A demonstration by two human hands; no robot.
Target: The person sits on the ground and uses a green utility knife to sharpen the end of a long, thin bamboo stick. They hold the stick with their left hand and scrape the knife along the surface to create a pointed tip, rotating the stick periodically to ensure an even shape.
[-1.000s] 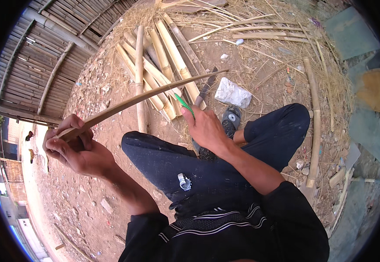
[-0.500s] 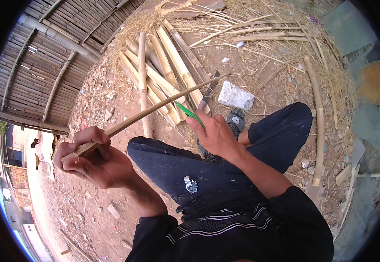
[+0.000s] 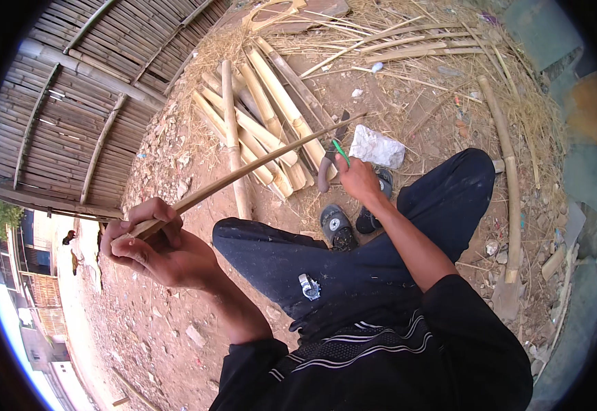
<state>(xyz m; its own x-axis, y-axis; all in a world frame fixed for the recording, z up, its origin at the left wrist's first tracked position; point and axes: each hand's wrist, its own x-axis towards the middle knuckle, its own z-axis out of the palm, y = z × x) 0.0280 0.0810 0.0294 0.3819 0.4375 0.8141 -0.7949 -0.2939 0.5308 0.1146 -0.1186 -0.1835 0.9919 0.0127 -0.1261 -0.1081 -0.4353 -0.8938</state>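
My left hand point(image 3: 154, 246) grips the near end of a long thin bamboo strip point(image 3: 257, 164), which slants up and right toward the far ground. My right hand point(image 3: 357, 179) reaches forward past my knee and holds a small green stick point(image 3: 340, 151) between the fingers, close to a dark curved knife point(image 3: 331, 156) that lies on the dirt. I cannot tell whether the hand touches the knife. My legs in dark trousers point(image 3: 353, 253) fill the middle, with dark shoes point(image 3: 336, 226) below the hand.
A pile of split bamboo pieces point(image 3: 264, 123) lies on the red dirt ahead. A white cloth point(image 3: 376, 146) sits beside the knife. A long bamboo pole point(image 3: 507, 164) lies at right among dry straw. A bamboo wall point(image 3: 72, 103) runs along the left.
My right hand has stretched farther forward, out to the knife. My left hand has dropped lower and closer to me, still holding the strip.
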